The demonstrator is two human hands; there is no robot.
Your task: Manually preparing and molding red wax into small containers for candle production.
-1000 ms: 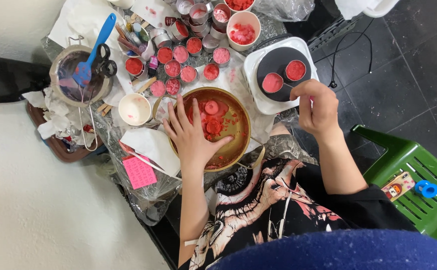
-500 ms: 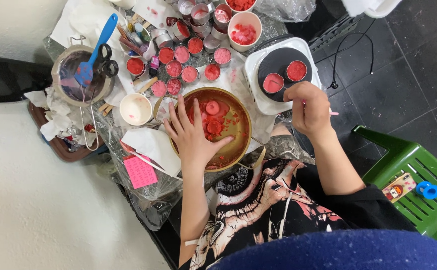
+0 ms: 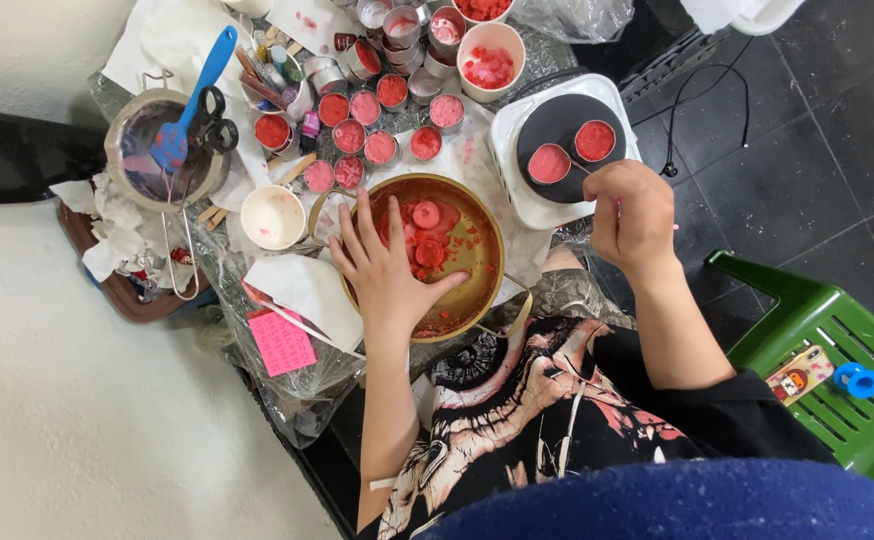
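My left hand (image 3: 385, 268) lies flat with fingers spread inside a wide brass bowl (image 3: 478, 290) that holds red wax discs (image 3: 427, 235) and crumbs. My right hand (image 3: 633, 212) is closed on a thin pink stick, held just right of a small tin of pink wax (image 3: 549, 163) on a black hotplate (image 3: 557, 125). A second tin of red wax (image 3: 595, 140) sits beside it on the same plate.
Many small tins of red and pink wax (image 3: 367, 125) crowd the table's back. A white cup (image 3: 272, 216), a pot with a blue spatula (image 3: 172, 140), scissors, pink notes (image 3: 279, 343) and a green plastic stool (image 3: 837, 390) surround me.
My right hand shifted slightly along the hotplate's edge near the pink tin, moving left and then back right. My left hand stayed in the bowl.
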